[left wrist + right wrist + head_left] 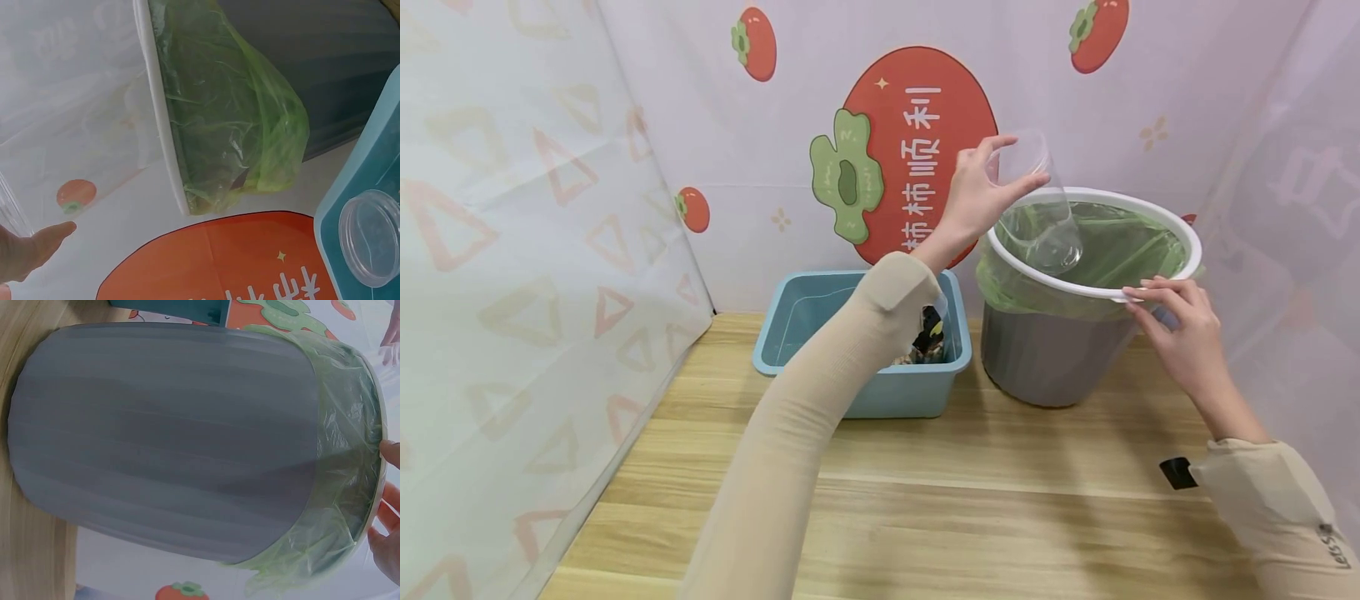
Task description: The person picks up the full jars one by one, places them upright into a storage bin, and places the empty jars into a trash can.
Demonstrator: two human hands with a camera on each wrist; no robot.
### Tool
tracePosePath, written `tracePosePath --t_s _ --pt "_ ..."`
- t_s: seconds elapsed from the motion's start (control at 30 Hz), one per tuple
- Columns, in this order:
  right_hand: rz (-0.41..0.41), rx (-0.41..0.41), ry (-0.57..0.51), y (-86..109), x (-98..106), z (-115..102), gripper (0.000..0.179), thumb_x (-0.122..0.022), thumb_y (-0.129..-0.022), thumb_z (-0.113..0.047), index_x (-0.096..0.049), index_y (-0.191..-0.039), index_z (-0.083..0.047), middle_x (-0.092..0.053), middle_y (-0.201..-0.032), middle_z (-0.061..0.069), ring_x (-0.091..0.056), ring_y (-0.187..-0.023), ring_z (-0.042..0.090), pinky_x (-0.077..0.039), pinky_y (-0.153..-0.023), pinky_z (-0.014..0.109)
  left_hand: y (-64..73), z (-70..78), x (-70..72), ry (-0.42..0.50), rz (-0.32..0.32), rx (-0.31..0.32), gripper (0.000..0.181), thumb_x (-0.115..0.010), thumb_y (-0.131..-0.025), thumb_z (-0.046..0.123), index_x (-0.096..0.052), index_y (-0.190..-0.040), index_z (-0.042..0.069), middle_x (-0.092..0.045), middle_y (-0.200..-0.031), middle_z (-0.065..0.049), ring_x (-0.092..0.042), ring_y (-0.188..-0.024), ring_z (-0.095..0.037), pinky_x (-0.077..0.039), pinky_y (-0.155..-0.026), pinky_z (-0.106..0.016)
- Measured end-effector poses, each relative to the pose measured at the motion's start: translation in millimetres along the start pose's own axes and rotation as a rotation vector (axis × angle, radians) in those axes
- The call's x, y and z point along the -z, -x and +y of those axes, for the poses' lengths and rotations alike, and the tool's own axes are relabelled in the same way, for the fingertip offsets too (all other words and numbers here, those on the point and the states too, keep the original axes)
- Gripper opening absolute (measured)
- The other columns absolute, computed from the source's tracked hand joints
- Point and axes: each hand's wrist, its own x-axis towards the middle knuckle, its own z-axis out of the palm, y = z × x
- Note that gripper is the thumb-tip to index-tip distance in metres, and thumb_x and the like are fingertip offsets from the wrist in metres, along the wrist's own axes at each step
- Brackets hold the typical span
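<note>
My left hand [979, 190] holds a clear plastic cup [1037, 200] between thumb and fingers. The cup tilts over the mouth of a grey trash bin [1045, 358], its lower end at the opening. Only the thumb and a sliver of the cup [11, 203] show at the left edge of the left wrist view. A green bag [1131, 242] lines the bin and folds out over the side beneath a white rim ring [1183, 229]. My right hand [1183, 321] pinches that ring at the near right, thumb and fingers on either side in the right wrist view.
Left of the bin stands a blue basin [895, 393], partly hidden by my left forearm. Inside are a black packet-like item [929, 329] and a round clear plastic container [370, 237]. A wooden table [985, 508] lies below, with printed curtains [752, 225] behind and at the sides.
</note>
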Motion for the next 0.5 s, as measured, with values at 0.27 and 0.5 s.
tracePosePath --t_s 0.27,0.5 --pt "-0.004 -0.012 -0.001 1.7 -0.9 0.1 0.026 -0.067 -0.068 0.014 -0.066 -0.092 0.004 -0.056 -0.101 -0.005 -0.035 -0.103 -0.010 -0.026 -0.085 0.014 8.6 -21.7 -13.1 -0.144 -0.285 0.026 0.068 -0.067 -0.078 0.031 -0.033 -0.135 0.018 -0.026 -0.131 -0.008 -0.036 -0.110 -0.011 -0.038 -0.082 -0.020" --pt "0.000 0.014 0.007 0.7 -3.0 2.1 0.027 -0.067 -0.066 0.015 -0.066 -0.091 0.005 -0.059 -0.098 0.015 -0.036 -0.102 -0.009 -0.026 -0.085 0.014 24.2 -41.8 -9.0 -0.211 -0.381 0.021 0.053 -0.059 -0.085 0.027 -0.039 -0.132 0.013 -0.030 -0.130 -0.011 -0.043 -0.107 -0.018 -0.040 -0.080 -0.023"
